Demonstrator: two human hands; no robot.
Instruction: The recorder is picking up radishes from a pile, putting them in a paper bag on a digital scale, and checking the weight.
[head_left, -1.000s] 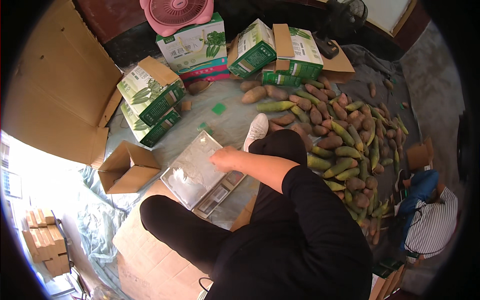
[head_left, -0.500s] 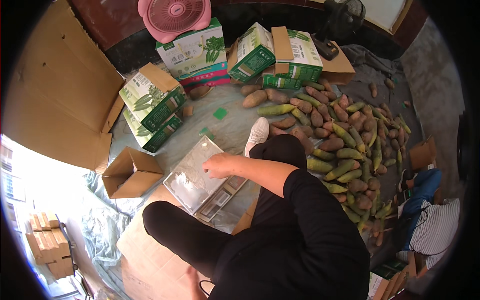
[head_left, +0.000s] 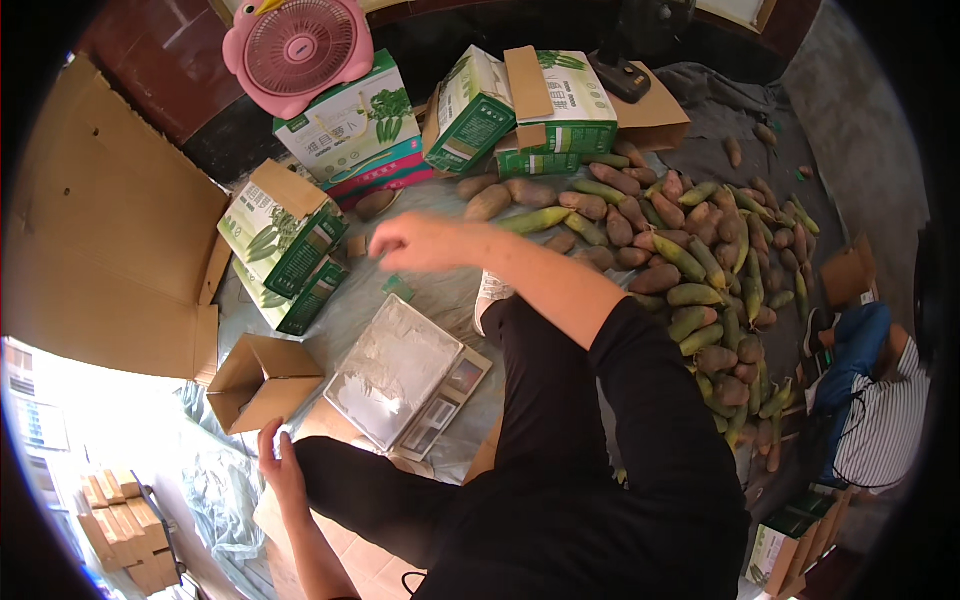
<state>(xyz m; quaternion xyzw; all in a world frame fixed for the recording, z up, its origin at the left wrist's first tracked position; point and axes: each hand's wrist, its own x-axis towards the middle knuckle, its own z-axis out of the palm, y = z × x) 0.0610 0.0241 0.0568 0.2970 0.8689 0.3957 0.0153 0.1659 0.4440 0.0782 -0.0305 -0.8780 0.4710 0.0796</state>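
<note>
Listing hazards from my remote post, with clock faces centred on the scale and twelve toward the far wall.

Item: scale (head_left: 393, 372), one, grey-topped, face up on the floor at the clock's centre. Plastic sheet (head_left: 338, 325) wrinkled about it; a fold under the base could, I judge, leave it unlevel.

Item: right hand (head_left: 428, 243), one, raised at twelve, above the floor. Blurred; whether the fingers are closed on anything I cannot tell. Nearest below: green scrap (head_left: 397, 288). A hurried sweep back could clip the scale's edge.

Item: left hand (head_left: 283, 470), one, at eight, thumb and fingers parted, nothing between them. Brown carton (head_left: 265, 385), upper end gaping, just beyond at nine; light cardboard, so a careless knuckle might tip it.

Item: left knee (head_left: 335, 465), one, at seven, close to the scale; a shift of the leg could push it askew.

Item: white shoe (head_left: 490, 297), one, between one and two; same fault, opposite side.

Item: vegetable heap (head_left: 680, 255), green and reddish-brown, loosely piled, toward two. Rounded pieces could roll if one is pulled from beneath.
</note>
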